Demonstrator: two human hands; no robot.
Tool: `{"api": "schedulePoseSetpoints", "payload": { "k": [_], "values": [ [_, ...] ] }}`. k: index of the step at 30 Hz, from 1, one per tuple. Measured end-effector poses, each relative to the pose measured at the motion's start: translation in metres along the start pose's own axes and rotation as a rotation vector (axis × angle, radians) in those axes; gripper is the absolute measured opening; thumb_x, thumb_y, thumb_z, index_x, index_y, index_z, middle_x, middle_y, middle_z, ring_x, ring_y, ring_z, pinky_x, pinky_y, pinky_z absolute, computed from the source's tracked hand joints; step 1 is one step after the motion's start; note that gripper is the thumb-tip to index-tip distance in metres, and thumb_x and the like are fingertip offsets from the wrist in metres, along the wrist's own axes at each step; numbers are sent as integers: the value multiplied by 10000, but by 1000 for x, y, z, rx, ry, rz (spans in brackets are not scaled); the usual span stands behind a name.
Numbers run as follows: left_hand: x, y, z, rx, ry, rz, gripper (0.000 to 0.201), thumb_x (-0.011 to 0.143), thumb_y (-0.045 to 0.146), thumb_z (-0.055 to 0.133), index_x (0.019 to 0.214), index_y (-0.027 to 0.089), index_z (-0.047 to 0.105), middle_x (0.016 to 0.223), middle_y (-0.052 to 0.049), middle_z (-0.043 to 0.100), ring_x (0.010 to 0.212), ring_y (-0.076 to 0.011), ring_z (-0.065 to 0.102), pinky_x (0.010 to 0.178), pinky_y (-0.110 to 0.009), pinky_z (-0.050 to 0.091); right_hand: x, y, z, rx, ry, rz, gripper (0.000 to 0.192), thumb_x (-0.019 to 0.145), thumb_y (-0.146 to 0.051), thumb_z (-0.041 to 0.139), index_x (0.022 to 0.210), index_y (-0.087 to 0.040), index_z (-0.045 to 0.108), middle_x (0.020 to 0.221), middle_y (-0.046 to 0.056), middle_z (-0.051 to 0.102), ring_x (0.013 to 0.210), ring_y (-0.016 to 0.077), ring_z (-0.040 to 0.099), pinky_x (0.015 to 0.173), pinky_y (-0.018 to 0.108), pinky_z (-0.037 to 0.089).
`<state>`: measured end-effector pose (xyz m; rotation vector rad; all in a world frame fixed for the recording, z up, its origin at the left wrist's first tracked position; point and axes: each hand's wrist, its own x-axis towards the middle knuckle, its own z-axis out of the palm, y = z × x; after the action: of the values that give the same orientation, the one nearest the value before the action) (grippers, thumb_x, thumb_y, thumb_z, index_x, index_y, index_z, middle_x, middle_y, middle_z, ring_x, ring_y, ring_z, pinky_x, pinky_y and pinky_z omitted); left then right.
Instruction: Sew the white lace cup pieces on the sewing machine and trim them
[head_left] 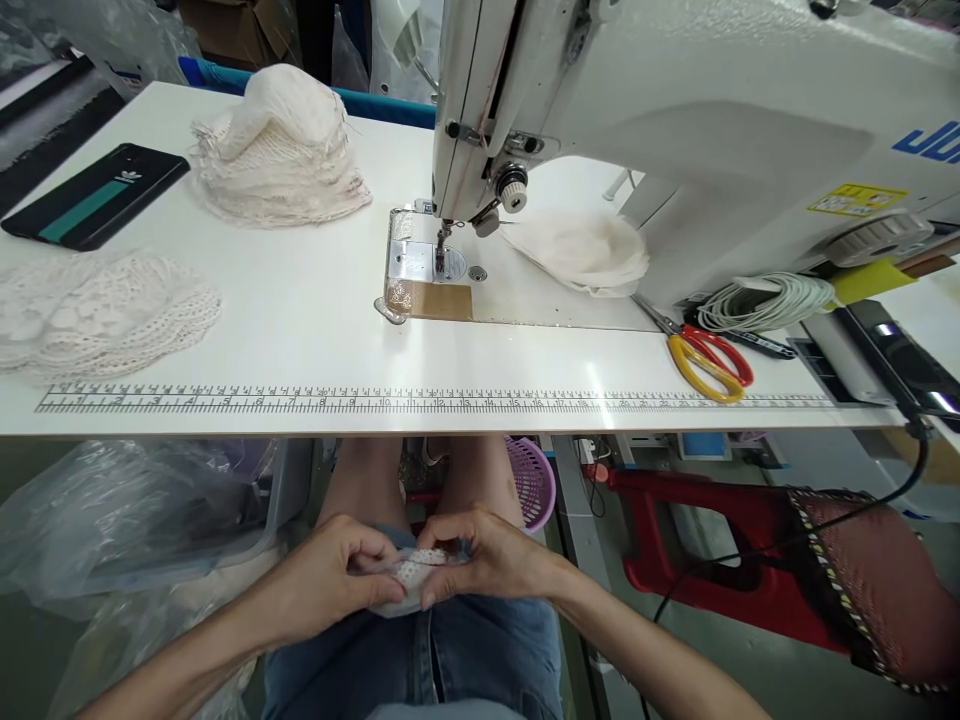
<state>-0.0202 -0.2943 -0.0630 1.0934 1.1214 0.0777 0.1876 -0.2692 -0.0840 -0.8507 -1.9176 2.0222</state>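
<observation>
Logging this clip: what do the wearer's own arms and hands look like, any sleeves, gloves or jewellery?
The left hand and right hand are both ungloved, with no rings, bracelets or watch to be seen. Both forearms are bare, with no sleeves in view and no clear markings. Blue denim shorts are worn below.

Ahead of the left hand (334,575) and right hand (487,555), the table (315,300) edge crosses the way. Beyond it, bare top opens between the lace (105,305), ahead-left, and the machine (675,100) — a lane narrowed farther on by a pile (281,160). Scissors (709,365) lie ahead-right. Below the edge, a basket (534,485) stands near the right hand.
</observation>
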Motion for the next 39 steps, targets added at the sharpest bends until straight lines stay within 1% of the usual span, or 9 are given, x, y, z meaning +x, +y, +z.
{"api": "schedulePoseSetpoints", "payload": {
  "k": [7, 14, 17, 22, 24, 29, 34, 36, 39],
  "values": [
    [1, -4, -1, 23, -7, -2, 192, 709, 276, 580, 584, 129, 574, 539, 54, 322, 536, -89, 272, 487, -221, 159, 1, 11, 0, 12, 11, 21, 405, 736, -512, 654, 779, -110, 678, 630, -10, 563, 579, 99, 484, 524, 184, 349],
    [2, -2, 0, -17, -29, 12, 209, 731, 286, 581, 600, 123, 581, 539, 54, 303, 535, -86, 242, 489, -230, 152, 3, 8, 2, 36, 47, -17, 402, 742, -500, 656, 763, -98, 669, 636, 1, 568, 593, 102, 497, 525, 183, 353],
    [1, -1, 1, -17, -22, 1, 202, 722, 277, 580, 590, 127, 556, 542, 52, 313, 542, -87, 249, 488, -229, 153, 2, 9, 3, 61, 28, 22, 418, 755, -516, 634, 771, -100, 674, 638, 1, 567, 589, 99, 495, 535, 186, 361],
    [1, 4, 2, 18, -16, 2, 229, 703, 266, 586, 534, 151, 484, 526, 61, 283, 523, -80, 238, 476, -231, 137, 2, 6, 3, 105, 40, 53, 400, 701, -503, 691, 775, -111, 659, 629, -13, 539, 603, 96, 466, 520, 178, 347],
    [1, 4, 1, 26, -19, 14, 237, 705, 275, 597, 533, 150, 492, 524, 62, 277, 520, -79, 234, 475, -232, 135, 1, 5, 2, 153, 39, 64, 383, 695, -487, 701, 757, -113, 647, 633, -15, 533, 610, 97, 467, 533, 182, 355],
    [1, -1, 0, 4, -55, -2, 195, 719, 307, 608, 674, 120, 643, 524, 49, 372, 515, -84, 280, 481, -221, 172, -1, 8, 0, 328, 10, 148, 376, 647, -476, 737, 754, -128, 644, 677, -14, 568, 621, 96, 496, 588, 206, 393],
    [2, 0, 1, 6, -52, -9, 220, 713, 327, 623, 690, 115, 676, 503, 45, 427, 490, -82, 310, 468, -207, 187, -1, 12, 1, 413, -14, 174, 356, 615, -427, 772, 777, -125, 674, 707, -5, 607, 622, 88, 512, 601, 202, 401],
    [1, 2, 0, -2, -67, -15, 223, 713, 338, 632, 713, 122, 687, 520, 35, 496, 501, -92, 382, 474, -193, 223, -1, 13, 0, 444, 13, 195, 338, 605, -406, 782, 755, -123, 675, 681, -12, 605, 593, 77, 505, 587, 196, 396],
    [-2, 3, -2, -21, -110, -8, 185, 721, 303, 630, 772, 140, 700, 653, 7, 640, 619, -135, 534, 548, -180, 317, -4, 14, -2, 487, 35, 220, 331, 585, -393, 796, 744, -130, 674, 681, -12, 615, 602, 85, 529, 605, 205, 417]
  ]
}}
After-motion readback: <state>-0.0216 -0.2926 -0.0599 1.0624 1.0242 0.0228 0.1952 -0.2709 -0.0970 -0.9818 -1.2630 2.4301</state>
